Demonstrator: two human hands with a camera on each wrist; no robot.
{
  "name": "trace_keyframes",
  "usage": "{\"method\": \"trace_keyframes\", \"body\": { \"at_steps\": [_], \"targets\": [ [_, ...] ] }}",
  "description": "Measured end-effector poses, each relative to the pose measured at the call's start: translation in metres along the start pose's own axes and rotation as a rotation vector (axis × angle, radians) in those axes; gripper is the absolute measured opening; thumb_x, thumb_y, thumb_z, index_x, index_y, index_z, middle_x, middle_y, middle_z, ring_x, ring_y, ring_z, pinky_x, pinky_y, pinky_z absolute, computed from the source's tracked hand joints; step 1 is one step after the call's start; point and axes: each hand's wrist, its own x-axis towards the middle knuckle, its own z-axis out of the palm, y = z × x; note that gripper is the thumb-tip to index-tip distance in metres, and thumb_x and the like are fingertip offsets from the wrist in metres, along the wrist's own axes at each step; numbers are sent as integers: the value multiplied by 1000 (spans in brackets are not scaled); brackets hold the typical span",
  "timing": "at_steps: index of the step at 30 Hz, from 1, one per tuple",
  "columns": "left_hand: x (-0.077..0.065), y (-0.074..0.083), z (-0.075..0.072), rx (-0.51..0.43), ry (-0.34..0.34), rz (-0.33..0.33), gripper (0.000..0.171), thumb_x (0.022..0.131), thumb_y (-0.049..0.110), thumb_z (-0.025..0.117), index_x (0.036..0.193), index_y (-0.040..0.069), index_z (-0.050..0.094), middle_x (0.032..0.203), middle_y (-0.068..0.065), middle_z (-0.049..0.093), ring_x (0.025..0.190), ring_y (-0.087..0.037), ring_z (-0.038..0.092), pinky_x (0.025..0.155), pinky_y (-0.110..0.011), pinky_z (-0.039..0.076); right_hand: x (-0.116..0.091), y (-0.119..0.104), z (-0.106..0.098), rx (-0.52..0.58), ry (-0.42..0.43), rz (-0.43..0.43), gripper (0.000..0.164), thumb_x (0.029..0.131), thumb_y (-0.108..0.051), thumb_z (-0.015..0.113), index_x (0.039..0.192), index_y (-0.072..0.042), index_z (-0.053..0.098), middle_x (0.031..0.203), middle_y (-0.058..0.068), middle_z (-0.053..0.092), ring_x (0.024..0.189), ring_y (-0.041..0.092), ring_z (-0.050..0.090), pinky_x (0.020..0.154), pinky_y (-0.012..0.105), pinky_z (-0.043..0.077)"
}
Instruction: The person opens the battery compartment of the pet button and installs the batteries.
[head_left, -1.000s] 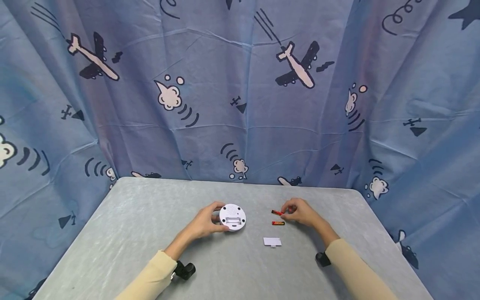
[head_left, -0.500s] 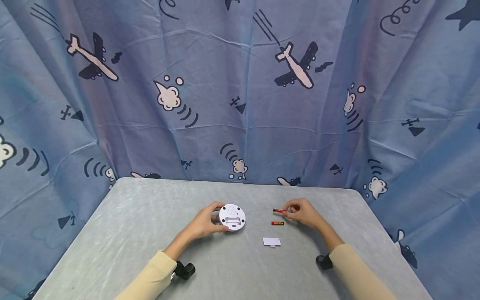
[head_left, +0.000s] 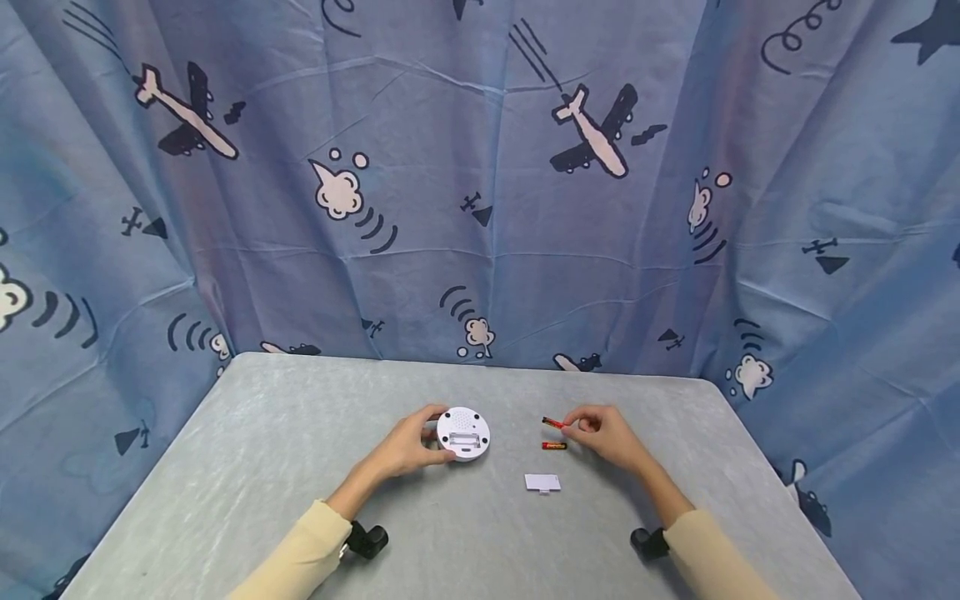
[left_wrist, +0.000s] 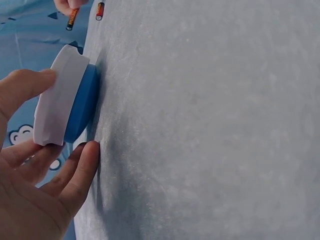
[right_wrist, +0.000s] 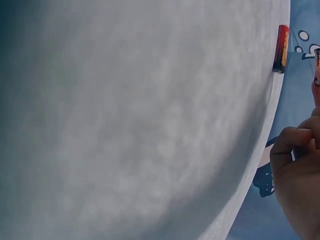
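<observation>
My left hand (head_left: 407, 443) grips a round white device (head_left: 462, 422) by its edge, thumb on one side and fingers on the other. Its underside faces up, showing an uncovered battery slot; a blue part (left_wrist: 83, 102) shows beneath the white body in the left wrist view. My right hand (head_left: 609, 435) pinches a small red and black battery (head_left: 551, 422) by one end, raised over the table. A second battery (head_left: 554, 446) lies on the table just below it. Nearer me lies a white rectangular battery cover (head_left: 542, 482) with a small tab.
Everything is on a pale grey cloth-covered table (head_left: 300, 400). Behind it hangs a blue curtain (head_left: 420, 283) printed with planes. A black wrist camera (head_left: 367, 540) sits on the left wrist, and another black camera (head_left: 648, 543) on the right.
The pinched battery turned nearly level half a second ago and now slants again, as the right hand and forearm shifted slightly. The left hand keeps its grip on the device.
</observation>
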Motion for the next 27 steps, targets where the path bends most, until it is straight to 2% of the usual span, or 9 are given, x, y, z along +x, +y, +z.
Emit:
{"method": "trace_keyframes", "body": {
  "at_steps": [9, 17, 27],
  "targets": [
    [-2, -2, 3, 4, 14, 4, 77, 78, 15, 91, 141, -3, 50, 138, -20, 57, 113, -37, 64, 99, -52, 46, -3, -10, 11, 78, -10, -35, 9, 93, -14, 77, 97, -6, 75, 64, -3, 42, 57, 8, 36, 51, 23, 29],
    [-1, -4, 5, -5, 26, 7, 73, 80, 15, 89, 139, -3, 51, 136, -19, 58, 112, -33, 65, 97, -49, 47, 3, -23, 23, 96, -29, -19, 9, 93, -16, 77, 97, -9, 75, 64, -2, 40, 58, 10, 35, 51, 23, 29],
    [1, -2, 4, 8, 5, -30, 74, 82, 17, 88, 142, -2, 49, 140, -20, 55, 116, -37, 63, 103, -52, 43, 15, -37, 41, 100, -55, -42, 12, 93, -11, 76, 101, -2, 74, 68, -1, 45, 56, 10, 39, 48, 23, 32]
  ]
}}
